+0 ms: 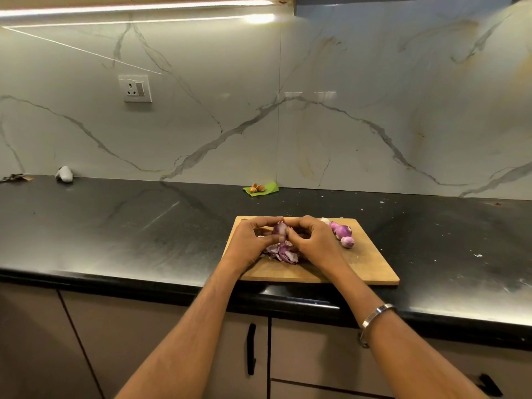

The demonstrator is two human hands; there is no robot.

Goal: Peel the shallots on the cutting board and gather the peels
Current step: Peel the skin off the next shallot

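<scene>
A shallot (279,229) is held just above the wooden cutting board (365,263), near its far left part, pinched between both hands. The left hand (253,240) has its fingers curled round the shallot's left side, and the right hand (311,240) has its fingers curled against the right side, thumb and fingertips meeting the purple skin. Directly beneath the hands lies a heap of peels (282,253) on the board, touching the heels of both hands. To the right, near the board's far edge, three peeled shallots (342,233) sit close together, apart from the right hand. The board's right half and near strip are bare wood, and its near edge lies just inside the front lip of the black surface (144,226). The surface stretches wide to the left and to the right of the board. Well behind the board, against the marble wall, a green leaf (269,188) carries small brown pieces, and far left a grey lump (64,174) rests by the wall. A metal bangle (377,313) circles the right forearm.
</scene>
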